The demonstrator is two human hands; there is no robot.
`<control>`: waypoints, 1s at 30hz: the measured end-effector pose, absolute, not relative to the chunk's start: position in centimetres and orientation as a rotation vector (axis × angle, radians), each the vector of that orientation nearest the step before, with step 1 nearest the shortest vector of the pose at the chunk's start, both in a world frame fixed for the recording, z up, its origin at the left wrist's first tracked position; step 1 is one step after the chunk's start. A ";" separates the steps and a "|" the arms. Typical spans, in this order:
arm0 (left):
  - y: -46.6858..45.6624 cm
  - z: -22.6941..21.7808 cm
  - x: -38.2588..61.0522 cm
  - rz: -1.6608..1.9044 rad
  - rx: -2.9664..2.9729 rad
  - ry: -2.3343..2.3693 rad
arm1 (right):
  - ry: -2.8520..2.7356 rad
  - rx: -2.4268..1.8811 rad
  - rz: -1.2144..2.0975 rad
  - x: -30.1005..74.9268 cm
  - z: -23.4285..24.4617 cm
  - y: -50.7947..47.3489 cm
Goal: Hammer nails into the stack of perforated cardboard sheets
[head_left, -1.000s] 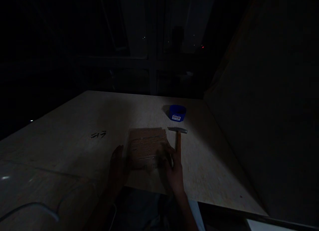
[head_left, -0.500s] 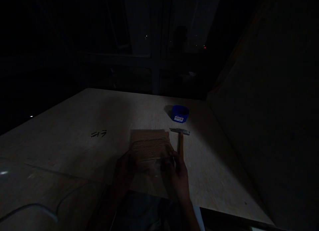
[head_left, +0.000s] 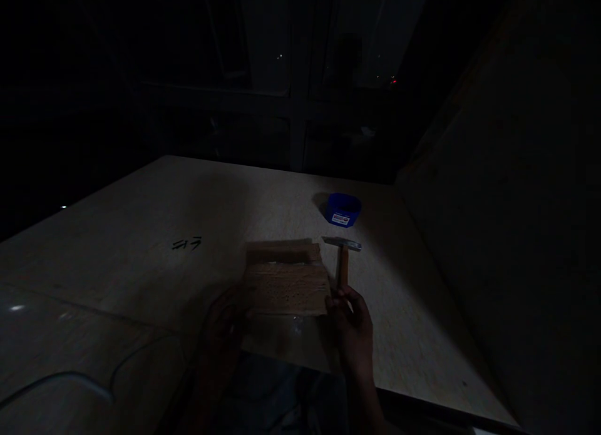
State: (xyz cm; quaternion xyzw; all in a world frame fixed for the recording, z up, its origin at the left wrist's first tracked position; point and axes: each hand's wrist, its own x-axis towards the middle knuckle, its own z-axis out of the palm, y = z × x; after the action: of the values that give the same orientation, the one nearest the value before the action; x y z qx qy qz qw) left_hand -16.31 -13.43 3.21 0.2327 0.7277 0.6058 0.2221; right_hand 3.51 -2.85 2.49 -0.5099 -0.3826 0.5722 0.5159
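A flat brown wooden board, rough and dotted with small dents or holes, is held by its two ends. My left hand closes on its left end, though its fingers are dim. At the right end, my right hand pinches the edge between thumb and fingers. Behind the held board, a strip of another brown board shows on the table. A hammer lies just right of the boards, its metal head away from me and its wooden handle's lower end hidden behind my right hand.
A blue plastic tub with a white label stands beyond the hammer. Several thin dark pieces lie on the pale table to the left. A cable curves at the lower left. A wall rises along the right.
The held board has come nearer to me, baring a strip of the board behind it. My right hand has moved right to the board's end. The hammer and tub stay in place.
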 end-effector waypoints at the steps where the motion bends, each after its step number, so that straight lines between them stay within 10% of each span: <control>1: -13.9 3.4 -16.1 1.662 0.624 2.015 | -0.940 -1.237 1.420 3.6 2.8 -2.9; 30: -11.9 5.1 -17.2 1.559 0.683 2.065 | -1.234 -1.036 1.519 2.1 4.3 0.0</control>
State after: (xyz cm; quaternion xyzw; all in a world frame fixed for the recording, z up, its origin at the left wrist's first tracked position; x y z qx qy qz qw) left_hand -17.18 -11.88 5.09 0.2483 0.7509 0.5668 0.2309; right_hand 2.14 0.05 4.34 -0.4186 -0.4983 0.6137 0.4470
